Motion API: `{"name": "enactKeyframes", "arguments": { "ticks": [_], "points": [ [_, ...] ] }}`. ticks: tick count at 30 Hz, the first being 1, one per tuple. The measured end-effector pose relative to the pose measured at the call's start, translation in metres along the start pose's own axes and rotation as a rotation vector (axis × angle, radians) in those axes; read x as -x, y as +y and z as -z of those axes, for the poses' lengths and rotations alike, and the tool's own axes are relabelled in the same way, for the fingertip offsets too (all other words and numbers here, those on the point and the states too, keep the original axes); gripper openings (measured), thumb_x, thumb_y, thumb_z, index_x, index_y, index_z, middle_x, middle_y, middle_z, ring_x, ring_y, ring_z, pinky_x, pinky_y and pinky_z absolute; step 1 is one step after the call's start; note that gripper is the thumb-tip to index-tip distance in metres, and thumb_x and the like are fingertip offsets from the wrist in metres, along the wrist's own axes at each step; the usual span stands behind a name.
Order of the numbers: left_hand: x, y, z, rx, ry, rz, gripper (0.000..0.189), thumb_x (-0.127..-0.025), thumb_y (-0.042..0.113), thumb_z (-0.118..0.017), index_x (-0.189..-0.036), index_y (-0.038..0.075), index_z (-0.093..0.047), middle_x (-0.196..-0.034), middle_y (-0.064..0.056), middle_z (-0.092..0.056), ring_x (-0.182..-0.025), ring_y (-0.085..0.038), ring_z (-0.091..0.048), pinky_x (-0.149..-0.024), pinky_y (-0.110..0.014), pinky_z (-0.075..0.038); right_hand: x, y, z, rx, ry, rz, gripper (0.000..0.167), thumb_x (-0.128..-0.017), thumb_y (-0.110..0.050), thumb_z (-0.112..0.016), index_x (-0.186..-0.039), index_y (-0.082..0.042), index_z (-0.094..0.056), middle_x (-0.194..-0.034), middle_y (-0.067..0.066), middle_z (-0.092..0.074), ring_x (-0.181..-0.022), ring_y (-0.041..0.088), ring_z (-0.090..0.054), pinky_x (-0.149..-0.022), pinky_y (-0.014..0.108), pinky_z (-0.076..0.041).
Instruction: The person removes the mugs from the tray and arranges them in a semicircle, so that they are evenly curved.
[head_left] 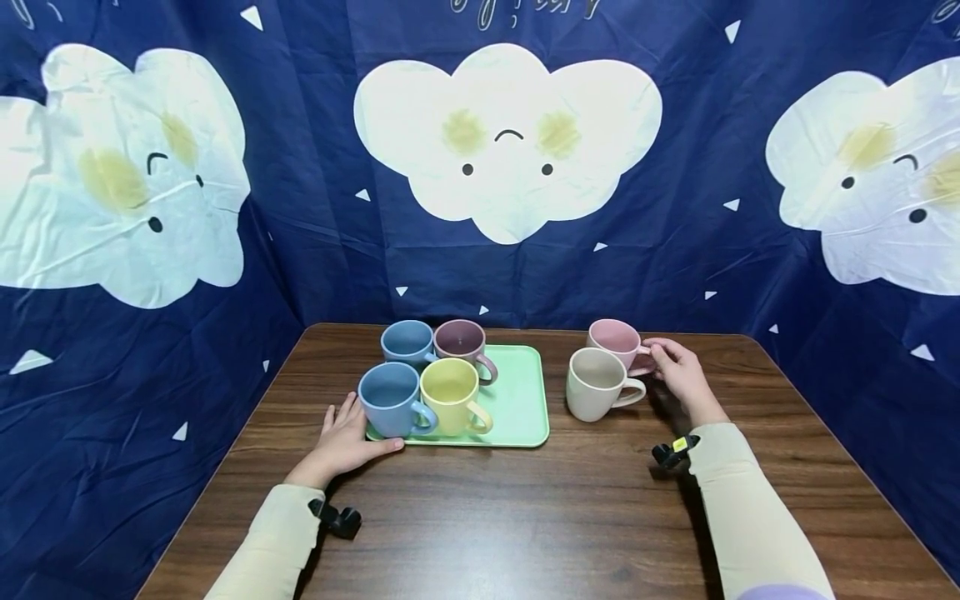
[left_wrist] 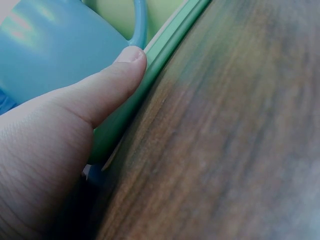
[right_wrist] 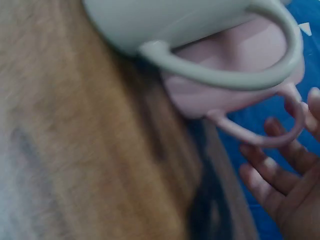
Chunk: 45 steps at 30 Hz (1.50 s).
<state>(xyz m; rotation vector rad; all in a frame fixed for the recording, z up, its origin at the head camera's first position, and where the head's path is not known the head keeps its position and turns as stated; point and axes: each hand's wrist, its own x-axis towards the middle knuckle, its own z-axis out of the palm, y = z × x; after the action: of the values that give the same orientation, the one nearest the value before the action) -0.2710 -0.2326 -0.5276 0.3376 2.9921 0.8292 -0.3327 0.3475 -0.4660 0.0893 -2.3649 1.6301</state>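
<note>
A front blue mug [head_left: 386,408], back blue mug [head_left: 407,337], purple mug [head_left: 459,340] and yellow mug [head_left: 447,402] crowd the green tray's [head_left: 519,408] left end, probably to save room. The left hand [head_left: 347,440] lies spread, its thumb touching the near rim without gripping, apparently steadying it. On the surface [head_left: 487,508] right of the tray, the pink mug [head_left: 613,336] stands behind the cream mug [head_left: 591,393], its handle [right_wrist: 245,136] facing outward, presumably for easy reach; the right hand [head_left: 681,373] pinches that handle, fingers loosely bent.
</note>
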Motion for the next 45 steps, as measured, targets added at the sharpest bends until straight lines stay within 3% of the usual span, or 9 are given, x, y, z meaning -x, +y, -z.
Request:
{"name": "enactKeyframes", "arguments": {
  "ticks": [4,7,12,15,20,25,33,39,45],
  "points": [
    [-0.001,-0.002,-0.001,-0.006,-0.002,0.002,0.124,-0.078,0.073,-0.070,-0.162,0.002,-0.013,-0.165,-0.025,-0.016,-0.152,-0.049,-0.004,-0.114,-0.071,0.007,-0.004,-0.019,-0.001,0.101,0.141,0.081,0.034,-0.107,-0.017,-0.050,-0.125,0.008,-0.063,-0.113,0.024,-0.067,-0.087,-0.005,-0.054,-0.078,0.011,-0.044],
    [-0.001,-0.001,-0.001,-0.008,0.000,0.001,0.124,-0.078,0.073,-0.070,-0.162,0.002,-0.013,-0.165,-0.026,-0.016,-0.152,-0.049,-0.004,-0.114,-0.071,0.007,-0.003,-0.040,-0.004,0.084,0.197,0.158,0.031,-0.106,-0.013,-0.050,-0.122,0.010,-0.064,-0.118,0.031,-0.066,-0.091,-0.005,-0.054,-0.083,0.010,-0.039],
    [0.000,0.002,0.001,-0.008,-0.005,-0.004,0.123,-0.078,0.073,-0.069,-0.162,0.003,-0.013,-0.165,-0.026,-0.016,-0.152,-0.049,-0.004,-0.114,-0.071,0.007,0.013,-0.090,-0.017,-0.007,0.214,0.231,0.027,-0.104,-0.003,-0.050,-0.117,0.018,-0.062,-0.113,0.038,-0.064,-0.091,-0.004,-0.058,-0.085,0.011,-0.040],
    [0.002,0.005,0.003,-0.010,-0.001,-0.006,0.122,-0.079,0.072,-0.070,-0.162,0.002,-0.013,-0.165,-0.026,-0.017,-0.152,-0.049,-0.005,-0.114,-0.071,0.005,0.024,-0.116,-0.029,-0.017,0.213,0.238,0.025,-0.103,0.000,-0.050,-0.115,0.019,-0.061,-0.112,0.038,-0.064,-0.086,-0.007,-0.057,-0.080,0.011,-0.042],
    [0.003,0.010,0.005,-0.014,0.010,-0.008,0.120,-0.079,0.069,-0.072,-0.160,-0.002,-0.017,-0.163,-0.028,-0.020,-0.150,-0.052,-0.009,-0.113,-0.073,0.002,0.035,-0.134,-0.055,-0.069,0.200,0.257,0.023,-0.103,0.000,-0.051,-0.113,0.018,-0.062,-0.112,0.036,-0.065,-0.084,-0.008,-0.057,-0.077,0.011,-0.044],
    [0.003,0.010,0.005,-0.021,0.009,-0.008,0.120,-0.079,0.068,-0.073,-0.160,-0.002,-0.018,-0.163,-0.028,-0.021,-0.150,-0.052,-0.010,-0.113,-0.074,0.001,0.045,-0.142,-0.083,-0.173,0.152,0.297,0.020,-0.102,0.003,-0.052,-0.109,0.019,-0.063,-0.109,0.037,-0.064,-0.090,0.001,-0.062,-0.083,0.013,-0.047],
    [0.002,0.008,0.005,-0.043,-0.003,0.005,0.120,-0.080,0.068,-0.071,-0.160,-0.001,-0.016,-0.164,-0.027,-0.019,-0.150,-0.051,-0.008,-0.113,-0.073,0.002,0.054,-0.122,-0.137,-0.277,0.016,0.341,0.018,-0.103,0.001,-0.052,-0.108,0.014,-0.063,-0.106,0.033,-0.066,-0.100,0.011,-0.064,-0.093,0.017,-0.046],
    [0.001,0.007,0.004,-0.045,0.001,0.001,0.119,-0.080,0.069,-0.071,-0.160,0.000,-0.016,-0.164,-0.027,-0.019,-0.150,-0.051,-0.008,-0.113,-0.074,0.002,0.075,-0.135,-0.163,-0.245,-0.082,0.333,0.016,-0.102,0.003,-0.052,-0.106,0.014,-0.063,-0.101,0.027,-0.069,-0.100,0.029,-0.066,-0.090,0.021,-0.049],
    [0.001,0.007,0.005,-0.049,-0.007,0.006,0.119,-0.080,0.069,-0.071,-0.160,-0.001,-0.016,-0.164,-0.027,-0.019,-0.150,-0.051,-0.008,-0.113,-0.073,0.002,0.096,-0.140,-0.185,-0.158,-0.188,0.303,0.016,-0.100,-0.001,-0.058,-0.108,0.011,-0.065,-0.102,0.022,-0.071,-0.099,0.023,-0.066,-0.091,0.033,-0.052]
  ]
}}
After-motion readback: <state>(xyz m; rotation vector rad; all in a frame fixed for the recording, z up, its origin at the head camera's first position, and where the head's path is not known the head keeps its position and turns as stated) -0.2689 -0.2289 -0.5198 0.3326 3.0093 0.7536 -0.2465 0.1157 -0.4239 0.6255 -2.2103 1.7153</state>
